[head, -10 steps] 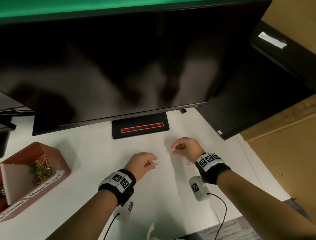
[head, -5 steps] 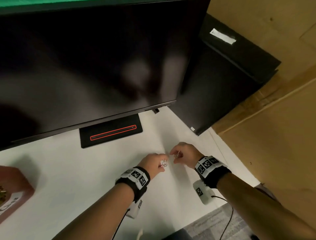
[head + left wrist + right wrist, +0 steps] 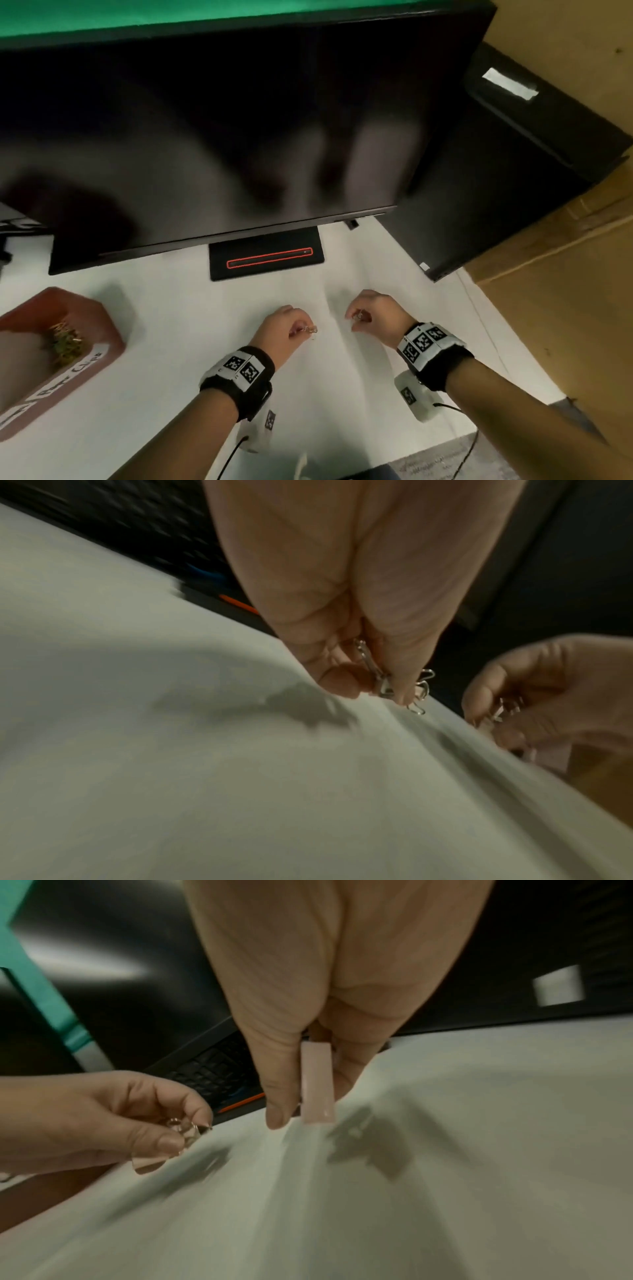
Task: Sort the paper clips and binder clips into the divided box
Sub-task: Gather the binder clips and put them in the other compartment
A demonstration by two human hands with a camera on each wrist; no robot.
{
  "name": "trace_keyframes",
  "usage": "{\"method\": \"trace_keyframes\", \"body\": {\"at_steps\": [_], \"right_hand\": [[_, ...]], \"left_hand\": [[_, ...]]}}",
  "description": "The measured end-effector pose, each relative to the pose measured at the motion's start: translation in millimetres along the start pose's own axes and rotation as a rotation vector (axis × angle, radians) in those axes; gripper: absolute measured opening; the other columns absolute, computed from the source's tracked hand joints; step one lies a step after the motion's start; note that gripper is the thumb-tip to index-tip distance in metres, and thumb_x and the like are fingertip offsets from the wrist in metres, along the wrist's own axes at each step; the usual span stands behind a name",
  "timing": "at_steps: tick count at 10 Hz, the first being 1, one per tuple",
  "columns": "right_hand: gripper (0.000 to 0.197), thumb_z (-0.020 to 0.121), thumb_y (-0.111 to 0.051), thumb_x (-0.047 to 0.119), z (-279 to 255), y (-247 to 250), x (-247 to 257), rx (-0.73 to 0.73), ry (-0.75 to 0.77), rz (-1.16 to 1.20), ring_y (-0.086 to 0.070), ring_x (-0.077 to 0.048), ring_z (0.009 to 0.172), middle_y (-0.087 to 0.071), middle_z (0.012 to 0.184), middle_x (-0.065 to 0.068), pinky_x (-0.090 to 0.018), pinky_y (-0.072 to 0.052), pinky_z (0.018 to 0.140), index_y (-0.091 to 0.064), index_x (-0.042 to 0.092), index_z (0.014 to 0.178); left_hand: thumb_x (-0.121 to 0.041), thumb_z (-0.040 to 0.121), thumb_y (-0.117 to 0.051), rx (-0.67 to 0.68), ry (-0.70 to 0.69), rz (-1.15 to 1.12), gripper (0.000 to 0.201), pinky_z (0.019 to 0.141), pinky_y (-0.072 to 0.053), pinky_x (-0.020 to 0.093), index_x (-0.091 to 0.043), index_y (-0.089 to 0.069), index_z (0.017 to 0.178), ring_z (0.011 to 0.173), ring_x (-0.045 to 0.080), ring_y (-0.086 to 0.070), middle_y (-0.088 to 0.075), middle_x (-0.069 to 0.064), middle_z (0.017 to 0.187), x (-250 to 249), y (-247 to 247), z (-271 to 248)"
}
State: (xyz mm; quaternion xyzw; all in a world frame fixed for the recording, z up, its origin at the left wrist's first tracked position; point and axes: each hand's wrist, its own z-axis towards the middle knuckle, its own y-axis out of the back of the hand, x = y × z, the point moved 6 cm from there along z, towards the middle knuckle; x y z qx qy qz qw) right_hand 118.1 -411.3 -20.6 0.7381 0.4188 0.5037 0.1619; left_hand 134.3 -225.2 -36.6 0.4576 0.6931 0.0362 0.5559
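Note:
My left hand [image 3: 301, 329] hovers just above the white desk [image 3: 178, 342] and pinches small binder clips [image 3: 385, 681] with silver wire handles. To its right, my right hand [image 3: 357, 317] grips a pale pink binder clip [image 3: 316, 1083] between thumb and fingers. In the right wrist view the left hand's pale binder clips [image 3: 183, 1133] show under its thumb. The brown divided box [image 3: 102, 329] stands at the far left, with a heap of coloured paper clips [image 3: 66, 339] in one compartment. Its other compartments are cut off by the frame edge.
A large dark monitor [image 3: 205, 137] overhangs the back of the desk, on a black base with a red outline [image 3: 269, 257]. A black panel [image 3: 479, 192] stands at the back right, with cardboard [image 3: 565, 308] beyond the desk's right edge. Cables trail from both wrist units.
The hands met half a second ago and have drawn apart, each holding clips. The head view has swung back left, so the box is in view again.

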Motion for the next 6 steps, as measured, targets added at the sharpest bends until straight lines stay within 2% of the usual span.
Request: {"method": "trace_keyframes", "body": {"at_steps": [1,2,3,4,5,6], "right_hand": [[0.014,0.074,-0.073,0.005,21,-26,56,0.066,0.130,-0.008,-0.057,-0.015,0.079,-0.056,0.091,0.000,-0.016,-0.044,0.078,-0.071,0.011,0.087],[0.013,0.075,-0.073,0.008,44,-62,133,0.141,0.274,-0.057,-0.058,-0.016,0.079,-0.057,0.092,-0.001,-0.018,-0.044,0.080,-0.072,0.013,0.087],[0.014,0.075,-0.073,0.008,61,-104,225,0.196,0.434,-0.068,-0.061,-0.021,0.082,-0.061,0.096,-0.006,-0.017,-0.043,0.080,-0.072,0.011,0.089],[0.014,0.076,-0.072,0.008,67,-143,323,0.226,0.586,-0.007,-0.054,-0.012,0.081,-0.056,0.093,-0.001,-0.012,-0.039,0.079,-0.072,0.010,0.090],[0.012,0.078,-0.070,0.010,70,-177,408,0.223,0.666,0.029,-0.053,-0.013,0.091,-0.058,0.101,-0.003,-0.020,-0.042,0.090,-0.071,0.012,0.090],[0.018,0.082,-0.067,0.014,81,-209,463,0.165,0.572,0.054,-0.056,-0.022,0.103,-0.058,0.112,-0.007,-0.036,-0.045,0.098,-0.067,0.017,0.100]], "left_hand": [[-0.018,0.081,-0.068,-0.188,0.098,-0.108,0.012,0.073,-0.052,0.024,-0.028,-0.064,0.083,0.075,0.016,-0.060,-0.060,0.000,0.087,37,58,-52],[-0.014,0.079,-0.070,-0.397,0.214,-0.199,0.015,0.068,-0.051,0.024,-0.028,-0.065,0.080,0.066,0.016,-0.058,-0.060,0.000,0.080,77,117,-118],[-0.011,0.081,-0.068,-0.537,0.322,-0.228,0.019,0.063,-0.047,0.023,-0.029,-0.062,0.078,0.058,0.010,-0.055,-0.061,0.002,0.072,115,172,-186],[-0.015,0.079,-0.070,-0.709,0.420,-0.167,0.015,0.063,-0.046,0.025,-0.027,-0.062,0.079,0.067,0.014,-0.059,-0.065,-0.001,0.077,153,227,-243],[-0.017,0.078,-0.070,-0.829,0.525,-0.123,0.008,0.066,-0.046,0.026,-0.019,-0.064,0.083,0.069,0.016,-0.059,-0.063,-0.003,0.075,185,269,-278],[-0.019,0.083,-0.066,-0.855,0.589,-0.348,0.010,0.067,-0.055,0.027,-0.011,-0.062,0.088,0.066,0.021,-0.062,-0.063,0.004,0.079,218,290,-284]]}}
